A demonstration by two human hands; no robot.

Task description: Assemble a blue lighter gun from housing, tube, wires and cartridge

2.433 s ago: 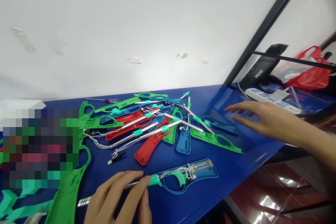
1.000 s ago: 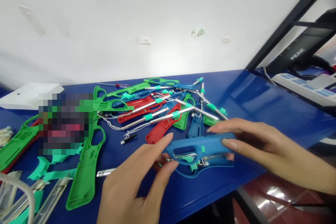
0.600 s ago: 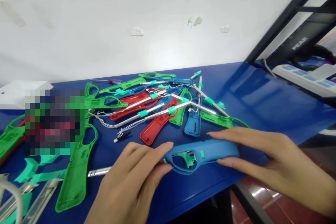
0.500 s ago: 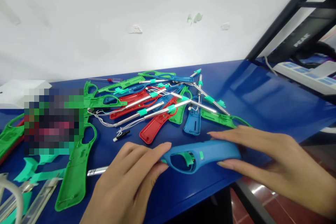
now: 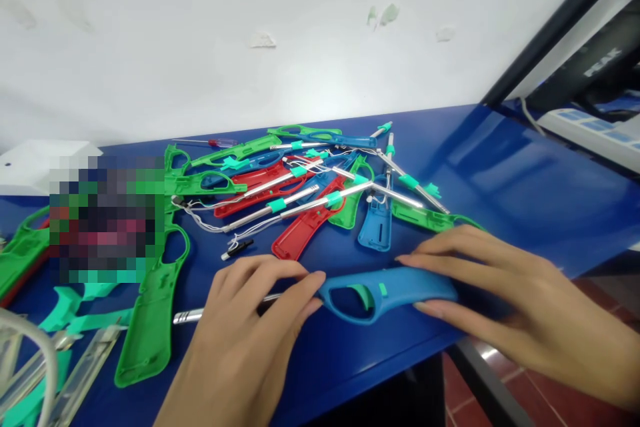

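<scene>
A blue lighter body [image 5: 410, 285] with a green trigger inside its loop lies level between my two hands, just above the near part of the blue table. My left hand [image 5: 255, 320] pinches its loop end with thumb and fingertips. From under that hand a silver metal tube [image 5: 188, 315] sticks out to the left. My right hand [image 5: 505, 293] grips the handle end, fingers on the far side and thumb on the near side. The two halves of the body look closed together.
Behind lie a red shell [image 5: 305, 223], a blue shell [image 5: 376, 223], green shells and several taped metal tubes with white wires. A green shell [image 5: 150, 320] and clear parts are at left. A power strip [image 5: 590, 133] stands at right.
The view has shifted slightly. My left hand's fingers have lifted and spread a little, showing more of the tube beneath. The trigger inside the loop looks further covered by the body.
</scene>
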